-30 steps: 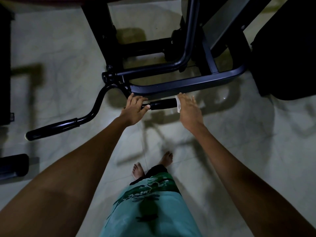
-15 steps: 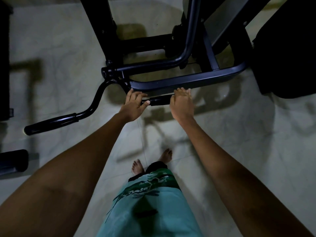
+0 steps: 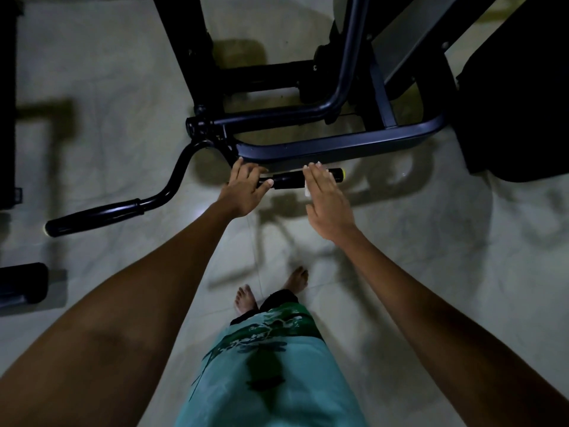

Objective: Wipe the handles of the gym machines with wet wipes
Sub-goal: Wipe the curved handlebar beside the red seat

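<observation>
A black curved bar hangs low in front of the gym machine, with one black handle grip (image 3: 288, 181) on its right and another handle grip (image 3: 92, 215) on its far left. My left hand (image 3: 243, 192) grips the bar just left of the right grip, thumb underneath. My right hand (image 3: 326, 198) lies flat, fingers straight, over the outer part of that grip and presses a white wet wipe (image 3: 308, 190) onto it. Only a corner of the wipe shows under my palm. The grip's yellow end cap (image 3: 342, 174) sticks out past my fingers.
The machine's dark steel frame (image 3: 338, 146) runs just behind the handle. A black padded block (image 3: 523, 103) stands at the right, with more black equipment (image 3: 21, 286) at the left edge. My bare feet (image 3: 246, 298) stand on the pale tiled floor below the bar.
My right hand has slid with the wipe along the grip, first left towards my left hand, then right towards the end. The left hand kept its hold.
</observation>
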`<state>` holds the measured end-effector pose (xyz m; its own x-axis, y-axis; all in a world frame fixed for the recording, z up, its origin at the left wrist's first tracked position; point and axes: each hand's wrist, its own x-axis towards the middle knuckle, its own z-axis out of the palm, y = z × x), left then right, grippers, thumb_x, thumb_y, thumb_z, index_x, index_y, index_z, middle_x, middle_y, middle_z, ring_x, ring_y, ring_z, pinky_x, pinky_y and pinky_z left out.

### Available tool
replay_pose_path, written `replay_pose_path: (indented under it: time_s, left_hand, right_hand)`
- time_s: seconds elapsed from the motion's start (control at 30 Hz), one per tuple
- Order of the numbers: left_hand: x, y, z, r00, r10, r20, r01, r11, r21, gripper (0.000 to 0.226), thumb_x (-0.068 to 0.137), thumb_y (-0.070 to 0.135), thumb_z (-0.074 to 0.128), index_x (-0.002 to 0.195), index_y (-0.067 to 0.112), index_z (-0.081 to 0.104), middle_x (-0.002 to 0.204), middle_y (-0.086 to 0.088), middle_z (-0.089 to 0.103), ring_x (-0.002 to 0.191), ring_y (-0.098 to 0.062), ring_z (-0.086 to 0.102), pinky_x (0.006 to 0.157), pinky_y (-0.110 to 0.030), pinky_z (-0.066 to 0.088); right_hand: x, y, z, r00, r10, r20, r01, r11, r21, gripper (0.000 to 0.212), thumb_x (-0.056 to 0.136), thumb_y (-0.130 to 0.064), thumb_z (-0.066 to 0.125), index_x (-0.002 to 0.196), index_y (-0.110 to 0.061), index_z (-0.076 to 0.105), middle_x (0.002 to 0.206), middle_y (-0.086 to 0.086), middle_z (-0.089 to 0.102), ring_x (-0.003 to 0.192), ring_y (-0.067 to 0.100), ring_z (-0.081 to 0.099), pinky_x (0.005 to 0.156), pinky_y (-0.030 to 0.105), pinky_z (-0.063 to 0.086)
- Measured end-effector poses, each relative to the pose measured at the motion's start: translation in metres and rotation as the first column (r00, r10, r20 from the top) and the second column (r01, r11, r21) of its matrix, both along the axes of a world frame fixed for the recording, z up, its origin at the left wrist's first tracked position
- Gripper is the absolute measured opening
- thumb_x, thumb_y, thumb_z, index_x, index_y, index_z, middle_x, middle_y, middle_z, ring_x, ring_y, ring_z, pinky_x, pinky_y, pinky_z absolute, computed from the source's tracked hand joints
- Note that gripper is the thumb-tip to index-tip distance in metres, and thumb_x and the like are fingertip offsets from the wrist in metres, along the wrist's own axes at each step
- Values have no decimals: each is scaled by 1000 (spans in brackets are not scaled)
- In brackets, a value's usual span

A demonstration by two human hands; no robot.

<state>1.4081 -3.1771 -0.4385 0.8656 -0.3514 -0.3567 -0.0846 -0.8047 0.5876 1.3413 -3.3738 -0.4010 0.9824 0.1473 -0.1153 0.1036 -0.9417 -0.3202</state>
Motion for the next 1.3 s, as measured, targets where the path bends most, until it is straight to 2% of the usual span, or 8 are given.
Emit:
replay_pose_path:
  time_s: [0.17,0.4,0.57,0.73,0.93,1.03,1.17,1.3]
  left_hand:
    - [-1,-1,-2,1000,24,18,-24,999,-23,43,100,38,38,137,17,43,148,-11,29,145,-26,-2,116,-42,10]
    - [3,0,-8,999,29,-42,-31,998,-50,46,97,47,28,131,22,47,147,-8,31,145,-22,2,117,-47,9]
    - [3,-2,-10,997,67,-46,-70,994,-82,37,103,30,24,131,22,47,148,-6,28,145,-20,-2,117,-48,9]
    - [1,-1,-10,998,64,-30,-66,992,-105,37,103,31,24,130,21,48,144,-8,34,145,-22,2,116,-45,11]
    - [7,6,-3,996,85,-36,-90,971,-221,35,103,22,33,130,7,49,139,-10,43,143,-23,9,113,-31,11]
    - [15,10,-6,999,49,-21,-53,978,-204,34,103,21,33,128,7,53,144,-14,36,143,-27,10,114,-31,9]
    - [15,12,-15,995,98,-16,-99,988,-122,35,103,29,29,127,18,52,155,-8,18,146,-25,-5,114,-57,9]
    - [15,12,-16,991,128,-47,-132,985,-112,35,103,30,28,128,22,51,156,-4,17,146,-23,-9,113,-60,11]
  right_hand:
    - [22,2,12,976,-208,-59,207,978,-20,55,91,-12,44,143,-4,31,150,14,30,142,23,21,117,31,9]
    - [4,14,9,997,69,-24,-71,996,-51,68,87,-11,49,147,-4,18,155,11,19,145,21,11,115,26,1]
    - [17,18,14,997,-61,-55,52,987,-149,66,88,-13,51,146,-4,21,154,13,19,144,24,12,116,30,6]
    - [11,28,14,991,123,-60,-128,988,-90,71,85,-9,51,147,-3,17,154,13,19,145,23,11,115,26,-1]
    - [18,33,13,997,-45,-60,38,992,-118,64,84,-8,55,142,-3,27,155,17,10,145,26,5,117,32,2]
    - [20,47,15,996,11,-83,-19,996,-93,69,86,-11,55,145,-3,19,156,14,10,145,25,5,114,27,-2]
    - [11,35,12,994,91,-61,-97,990,-104,75,82,-6,53,147,-3,16,155,14,17,144,24,11,117,29,1]
    - [20,44,7,995,16,-102,-28,992,-123,74,85,-9,52,148,-4,12,156,12,10,145,22,5,116,30,-3]
